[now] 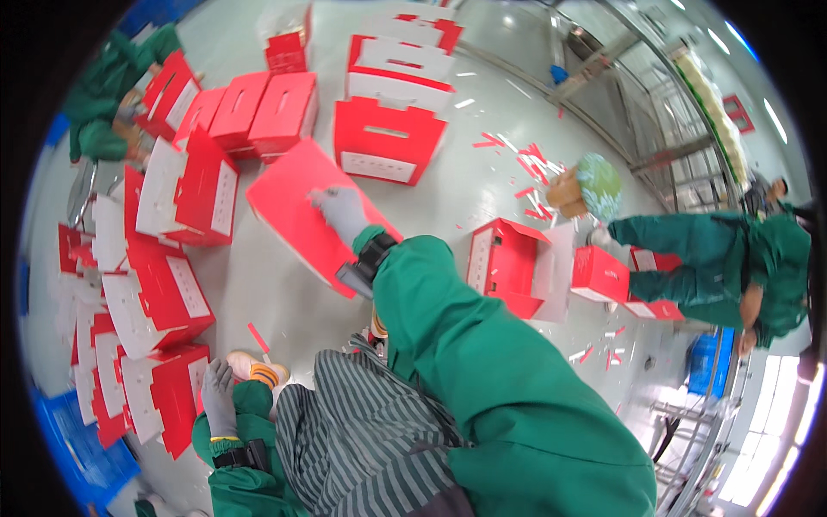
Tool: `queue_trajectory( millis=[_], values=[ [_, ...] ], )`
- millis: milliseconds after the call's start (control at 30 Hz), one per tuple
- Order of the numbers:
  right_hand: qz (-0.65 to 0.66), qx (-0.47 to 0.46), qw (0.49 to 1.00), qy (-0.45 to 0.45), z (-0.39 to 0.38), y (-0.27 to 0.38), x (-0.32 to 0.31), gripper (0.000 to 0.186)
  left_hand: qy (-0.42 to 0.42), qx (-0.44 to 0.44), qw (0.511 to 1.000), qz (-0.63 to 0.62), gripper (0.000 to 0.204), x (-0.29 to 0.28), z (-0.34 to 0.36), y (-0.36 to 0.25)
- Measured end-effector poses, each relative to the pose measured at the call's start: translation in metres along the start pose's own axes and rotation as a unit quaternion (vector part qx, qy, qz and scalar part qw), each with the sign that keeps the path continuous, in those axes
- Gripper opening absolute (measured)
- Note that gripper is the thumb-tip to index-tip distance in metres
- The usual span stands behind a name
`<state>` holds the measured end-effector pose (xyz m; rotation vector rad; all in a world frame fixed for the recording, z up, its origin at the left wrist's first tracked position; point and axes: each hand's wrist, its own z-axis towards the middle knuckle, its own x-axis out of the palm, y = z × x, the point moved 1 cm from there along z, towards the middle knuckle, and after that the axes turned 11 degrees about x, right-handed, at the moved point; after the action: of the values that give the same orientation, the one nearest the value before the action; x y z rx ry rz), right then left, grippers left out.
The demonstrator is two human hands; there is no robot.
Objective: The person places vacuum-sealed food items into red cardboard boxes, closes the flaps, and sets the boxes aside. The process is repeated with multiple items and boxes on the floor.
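A red carton (289, 194) lies slanted in front of me, its broad red face up. On that face is my gloved right hand (342, 214), fingers bent as if hooked at the carton's top; a little blur hides exactly how they grip. My left hand (220, 401), in a grey glove, is low at the left with its fingers stretched out and nothing in it. Beside it stands a red and white carton (185, 392) with a raised white flap; whether the hand touches it, I cannot tell.
Several red and white cartons (177, 289) are stacked along the left, others (388, 138) line up ahead. An open red carton (508, 267) sits at the right among paper scraps (536, 164). Co-workers in green (724, 258) are at right and far left; a metal rack (637, 95) stands behind.
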<state>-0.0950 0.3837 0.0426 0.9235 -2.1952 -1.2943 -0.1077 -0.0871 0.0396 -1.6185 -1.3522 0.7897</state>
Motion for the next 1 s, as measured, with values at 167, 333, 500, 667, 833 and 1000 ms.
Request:
queue_trajectory(
  millis=[167, 333, 500, 667, 833, 1000],
  values=[
    [0.108, -0.052, 0.992, -0.038, -0.081, 0.117, -0.152, 0.03, 0.058, 0.001, 0.998, 0.005, 0.061, 0.012, 0.007, 0.005],
    [0.116, -0.13, 0.972, -0.158, -0.189, 0.159, -0.282, 0.032, 0.109, -0.003, 0.994, 0.015, 0.065, 0.024, 0.005, 0.007],
    [0.151, -0.148, 0.919, -0.333, -0.303, 0.126, -0.394, 0.027, 0.108, 0.008, 0.994, 0.015, 0.064, 0.021, 0.012, 0.003],
    [0.123, -0.013, 0.867, -0.483, -0.402, 0.025, -0.471, 0.025, 0.095, 0.004, 0.995, 0.04, 0.066, 0.016, 0.016, 0.002],
    [0.195, 0.116, 0.802, -0.552, -0.426, -0.177, -0.541, 0.026, 0.116, 0.021, 0.993, 0.029, 0.063, 0.018, 0.018, -0.018],
    [0.316, 0.176, 0.783, -0.506, -0.469, -0.425, -0.604, 0.026, 0.172, 0.099, 0.979, 0.045, 0.053, -0.008, 0.013, -0.061]
  ],
)
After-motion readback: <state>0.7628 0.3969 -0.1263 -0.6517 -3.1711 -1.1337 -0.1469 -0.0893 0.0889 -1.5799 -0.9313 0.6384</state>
